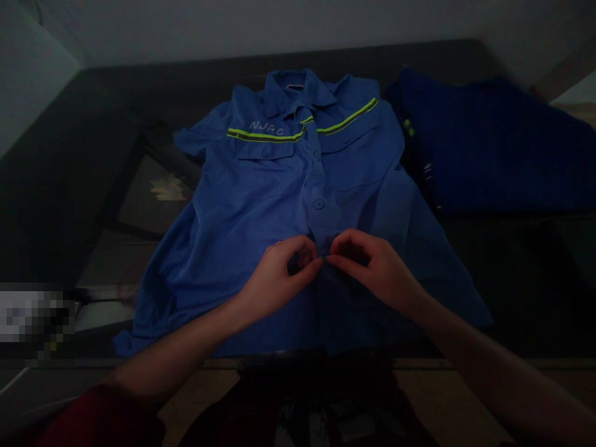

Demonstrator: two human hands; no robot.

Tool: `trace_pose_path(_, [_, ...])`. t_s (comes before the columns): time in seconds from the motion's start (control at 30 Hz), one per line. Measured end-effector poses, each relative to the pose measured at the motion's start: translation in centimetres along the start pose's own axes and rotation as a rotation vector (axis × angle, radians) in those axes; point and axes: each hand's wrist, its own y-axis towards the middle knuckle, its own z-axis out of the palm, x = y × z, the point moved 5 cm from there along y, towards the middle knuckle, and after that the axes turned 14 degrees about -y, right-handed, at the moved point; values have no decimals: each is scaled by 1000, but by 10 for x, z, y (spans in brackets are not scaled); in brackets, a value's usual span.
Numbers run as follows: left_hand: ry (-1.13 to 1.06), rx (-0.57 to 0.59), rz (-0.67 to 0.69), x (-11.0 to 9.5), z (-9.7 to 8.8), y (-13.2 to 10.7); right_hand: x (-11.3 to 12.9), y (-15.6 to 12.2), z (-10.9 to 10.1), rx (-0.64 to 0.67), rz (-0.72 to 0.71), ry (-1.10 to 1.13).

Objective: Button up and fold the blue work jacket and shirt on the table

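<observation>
A blue work shirt (pixel 261 205) lies face up on a dark table, its collar at the far side. Yellow-green stripes and light lettering run across its chest, above two flap pockets. At the front placket, below a visible button (pixel 318 203), my left hand (pixel 288 261) pinches the cloth edge between thumb and fingers. My right hand (pixel 363 254) pinches the placket right beside it, the fingertips of both hands nearly touching. A small button may be between them, but the fingertips hide it.
A folded dark blue garment (pixel 503 143) lies on the table (pixel 447 56) to the right. Pale papers (pixel 167 186) show at the left of the shirt. The table's front edge runs close to my body. The scene is dim.
</observation>
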Motion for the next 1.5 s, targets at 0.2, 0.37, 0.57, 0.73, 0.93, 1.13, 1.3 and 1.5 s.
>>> trace_pose_path(0.2, [4,-4,19,0,-1,0,1,1,-4,-65,-58,-116])
trace_pose_path(0.37, [15,13,25,7,-2,3,19,-11,-10,-47,-165,-174])
trace_pose_path(0.57, [250,60,42,18,1,10,30,-57,23,248,-374,-471])
trace_pose_path(0.73, [428,30,103,14,2,7,15,-80,38,236,-290,-595])
trace_pose_path(0.93, [419,153,278,-10,4,-10,8,-78,22,134,-138,-335])
trace_pose_path(1.13, [412,467,463,-28,16,-31,-1,-80,-6,-113,134,-210])
trace_pose_path(1.3, [608,596,578,-15,35,-36,-7,-80,-7,-196,230,-148])
trace_pose_path(1.5, [685,661,650,-7,47,-40,-20,-80,-3,-246,304,-52])
